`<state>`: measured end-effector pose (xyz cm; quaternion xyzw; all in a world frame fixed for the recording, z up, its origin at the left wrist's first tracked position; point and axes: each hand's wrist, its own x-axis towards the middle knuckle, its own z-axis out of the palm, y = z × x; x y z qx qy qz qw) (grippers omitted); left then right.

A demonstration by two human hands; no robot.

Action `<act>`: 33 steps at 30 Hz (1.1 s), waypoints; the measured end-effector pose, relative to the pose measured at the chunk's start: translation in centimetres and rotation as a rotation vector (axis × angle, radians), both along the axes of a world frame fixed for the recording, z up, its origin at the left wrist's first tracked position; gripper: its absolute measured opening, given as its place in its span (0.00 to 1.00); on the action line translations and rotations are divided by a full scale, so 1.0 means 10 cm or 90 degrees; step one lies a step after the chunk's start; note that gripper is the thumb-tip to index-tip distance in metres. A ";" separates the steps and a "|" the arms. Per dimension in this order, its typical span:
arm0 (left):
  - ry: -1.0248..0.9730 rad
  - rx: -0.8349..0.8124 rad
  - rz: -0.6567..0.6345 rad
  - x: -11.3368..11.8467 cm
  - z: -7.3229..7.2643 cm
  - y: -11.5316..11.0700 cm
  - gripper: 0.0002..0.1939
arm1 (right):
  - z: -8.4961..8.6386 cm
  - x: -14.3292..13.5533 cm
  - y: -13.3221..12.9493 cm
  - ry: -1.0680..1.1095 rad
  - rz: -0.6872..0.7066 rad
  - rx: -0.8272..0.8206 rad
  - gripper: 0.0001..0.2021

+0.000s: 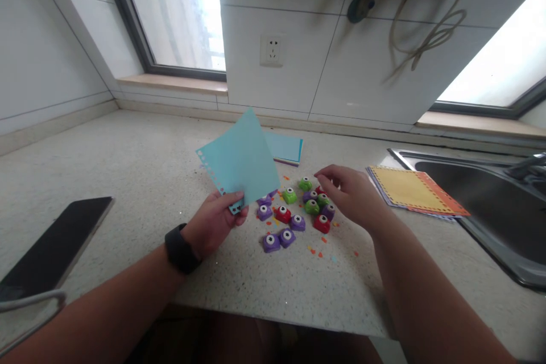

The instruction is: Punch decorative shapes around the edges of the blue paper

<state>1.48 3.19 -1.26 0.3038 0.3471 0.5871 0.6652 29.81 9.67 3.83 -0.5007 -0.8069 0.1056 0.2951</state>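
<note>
My left hand (219, 213) grips a light blue sheet of paper (243, 156) by its lower corner, with the thumb on top. Small cut-out shapes run along the sheet's left edge. Just right of the sheet, small craft punches in purple (271, 242), red (322, 223) and green (289, 195) stand grouped on the counter. My right hand (345, 190) hovers at the right side of this group, its fingers loosely bent and apart, nearest a red punch that it partly hides. I see nothing held in it.
Paper bits (313, 252) are scattered around the punches. Behind them lies a stack of blue sheets (285, 148). Punched yellow and orange sheets (412, 189) lie beside the metal sink (503, 264) at right. A dark flat device (60, 242) lies at left, near a grey cable (32, 302).
</note>
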 end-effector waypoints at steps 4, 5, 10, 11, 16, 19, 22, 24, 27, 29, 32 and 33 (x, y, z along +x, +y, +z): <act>-0.066 -0.013 -0.014 -0.01 0.04 0.00 0.05 | -0.11 -0.09 0.02 -0.085 0.093 0.021 0.08; -0.083 -0.022 -0.021 -0.02 0.05 0.00 0.04 | -0.15 -0.13 0.01 -0.100 0.110 0.027 0.08; -0.147 -0.018 -0.087 -0.03 0.09 -0.02 0.05 | -0.30 -0.30 0.00 -0.196 0.099 0.050 0.14; -0.151 -0.011 -0.099 -0.03 0.09 -0.03 0.05 | -0.32 -0.32 0.00 -0.211 0.087 0.050 0.15; -0.151 0.001 -0.128 -0.02 0.08 -0.04 0.03 | -0.36 -0.35 0.01 -0.229 0.058 0.027 0.12; -0.151 -0.001 -0.133 -0.03 0.09 -0.04 0.04 | -0.36 -0.34 0.02 -0.211 0.063 0.016 0.08; -0.148 -0.009 -0.129 -0.02 0.09 -0.04 0.04 | -0.34 -0.33 0.02 -0.181 0.062 0.009 0.07; -0.131 -0.014 -0.110 -0.01 0.08 -0.04 0.04 | -0.33 -0.31 0.02 -0.127 0.054 -0.006 0.06; -0.089 -0.032 -0.062 0.01 0.06 -0.03 0.05 | -0.31 -0.28 0.03 0.047 0.034 -0.068 0.06; -0.062 -0.044 -0.034 0.02 0.04 -0.03 0.06 | -0.30 -0.27 0.03 0.199 0.024 -0.142 0.09; -0.023 -0.037 -0.015 0.04 0.02 -0.02 0.10 | -0.30 -0.28 0.03 0.448 0.052 -0.254 0.15; -0.013 -0.032 -0.011 0.04 0.01 -0.01 0.11 | -0.29 -0.29 0.03 0.523 0.072 -0.278 0.17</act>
